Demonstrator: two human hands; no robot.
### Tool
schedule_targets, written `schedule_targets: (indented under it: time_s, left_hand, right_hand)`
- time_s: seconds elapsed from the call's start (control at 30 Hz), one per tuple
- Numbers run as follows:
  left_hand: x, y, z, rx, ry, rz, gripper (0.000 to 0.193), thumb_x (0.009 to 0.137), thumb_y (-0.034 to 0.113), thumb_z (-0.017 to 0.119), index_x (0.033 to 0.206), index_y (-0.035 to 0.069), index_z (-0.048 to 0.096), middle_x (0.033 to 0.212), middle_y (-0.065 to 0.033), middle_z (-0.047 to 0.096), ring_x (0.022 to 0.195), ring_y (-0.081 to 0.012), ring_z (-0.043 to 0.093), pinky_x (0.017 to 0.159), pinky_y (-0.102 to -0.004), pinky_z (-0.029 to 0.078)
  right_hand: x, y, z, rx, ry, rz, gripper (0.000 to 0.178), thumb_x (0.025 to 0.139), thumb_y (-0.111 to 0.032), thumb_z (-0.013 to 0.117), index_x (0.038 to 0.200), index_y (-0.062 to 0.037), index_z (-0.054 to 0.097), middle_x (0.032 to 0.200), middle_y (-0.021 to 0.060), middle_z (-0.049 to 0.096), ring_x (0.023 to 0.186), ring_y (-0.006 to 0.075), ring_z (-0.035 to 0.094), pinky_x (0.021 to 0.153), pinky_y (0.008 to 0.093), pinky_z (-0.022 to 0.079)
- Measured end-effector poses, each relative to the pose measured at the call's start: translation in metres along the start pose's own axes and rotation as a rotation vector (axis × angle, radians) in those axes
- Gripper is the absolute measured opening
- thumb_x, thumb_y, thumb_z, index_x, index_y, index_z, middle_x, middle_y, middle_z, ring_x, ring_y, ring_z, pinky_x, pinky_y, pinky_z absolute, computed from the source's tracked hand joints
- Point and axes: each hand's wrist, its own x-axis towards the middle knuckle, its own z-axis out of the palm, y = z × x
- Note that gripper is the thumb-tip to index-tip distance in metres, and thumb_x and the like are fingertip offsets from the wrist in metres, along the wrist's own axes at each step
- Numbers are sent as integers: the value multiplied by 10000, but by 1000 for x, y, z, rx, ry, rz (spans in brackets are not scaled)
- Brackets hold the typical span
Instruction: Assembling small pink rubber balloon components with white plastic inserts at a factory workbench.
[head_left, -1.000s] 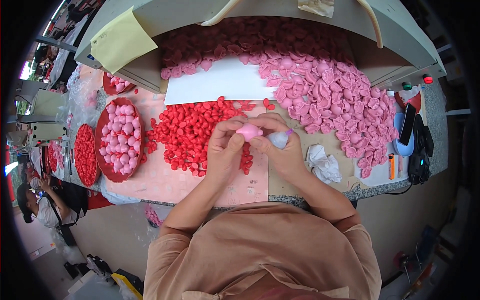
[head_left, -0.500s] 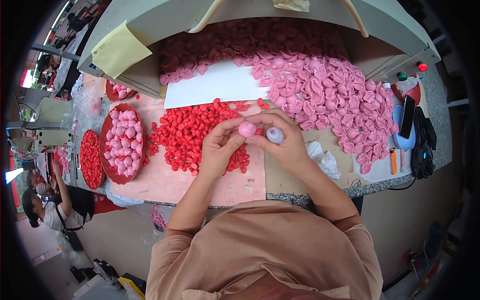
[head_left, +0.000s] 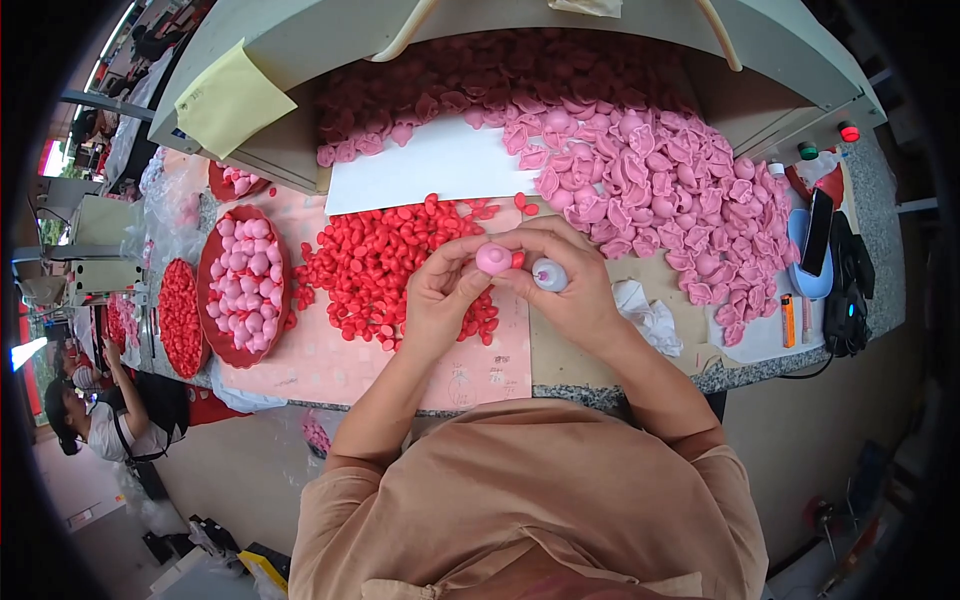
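Note:
My left hand (head_left: 438,298) is closed, its thumb and fingers pinching a round pink piece (head_left: 491,259) with a raised bump. My right hand (head_left: 582,308) has a small whitish squeeze bottle (head_left: 549,275) tucked in it, its tip pointing up. At the fingertips of that same hand, a small glossy red piece (head_left: 518,259) meets the right side of the pink one. Below and left of the hands spreads a heap of similar red pieces (head_left: 370,265) on pink paper. Beyond my right hand lies a large pile of pink frilled, cup-like pieces (head_left: 640,180).
A red basket (head_left: 205,300) at left holds pink balls with red parts; another basket (head_left: 164,320) holds red pieces. A grey machine housing (head_left: 300,85) arches over the far side. Crumpled tissue (head_left: 648,320), a phone (head_left: 816,232) and an orange marker (head_left: 788,320) lie right. Another person (head_left: 110,425) works far left.
The pink piece has turned a little in my fingers, so its bump shows. More of the red piece is visible beside it. Both hands stay in nearly the same place.

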Motion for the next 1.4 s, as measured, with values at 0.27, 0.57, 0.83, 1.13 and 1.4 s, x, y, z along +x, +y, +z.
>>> schedule_targets:
  time_s: [0.27, 0.57, 0.83, 1.13, 1.4]
  left_hand:
    - [-3, -2, 1, 14, 12, 10, 339, 887, 118, 590, 1185, -9, 491, 1170, -122, 560, 1058, -184, 561, 910, -312, 462]
    - [5, 2, 11, -55, -32, 14, 374, 887, 112, 588, 1219, 2, 457, 1206, -114, 540, 1121, -175, 521, 949, -308, 420]
    - [3, -2, 2, -75, -52, 21, 331, 884, 27, 560, 1198, 15, 454, 1209, -78, 509, 1103, -133, 502, 903, -266, 421]
    - [2, 6, 7, -107, -50, 2, 341, 873, -1, 567, 1199, 9, 467, 1169, -88, 536, 1096, -150, 514, 903, -272, 430]
    - [1, 11, 4, -51, -62, 69, 331, 858, -9, 586, 1171, -5, 476, 1138, -90, 539, 1102, -168, 517, 923, -296, 438]
  right_hand:
    - [-1, 1, -1, -5, 3, -44, 292, 720, -91, 737, 996, -54, 650, 941, 68, 591, 844, 178, 576, 734, 290, 461]
    - [-1, 4, -6, 145, 24, 100, 408, 730, -23, 726, 1110, -54, 581, 965, 29, 589, 717, 80, 529, 668, 230, 440]
    - [2, 5, -8, 60, -15, 19, 417, 728, 0, 717, 1116, -54, 575, 1003, 39, 577, 783, 88, 546, 677, 222, 449]
    - [1, 6, -6, 35, -77, 35, 338, 747, -21, 703, 1070, -43, 606, 1070, 67, 543, 918, 155, 566, 731, 266, 484]
    - [0, 3, -2, 139, -82, 153, 326, 746, -21, 703, 1057, -23, 604, 1045, 67, 544, 908, 149, 556, 761, 258, 463]
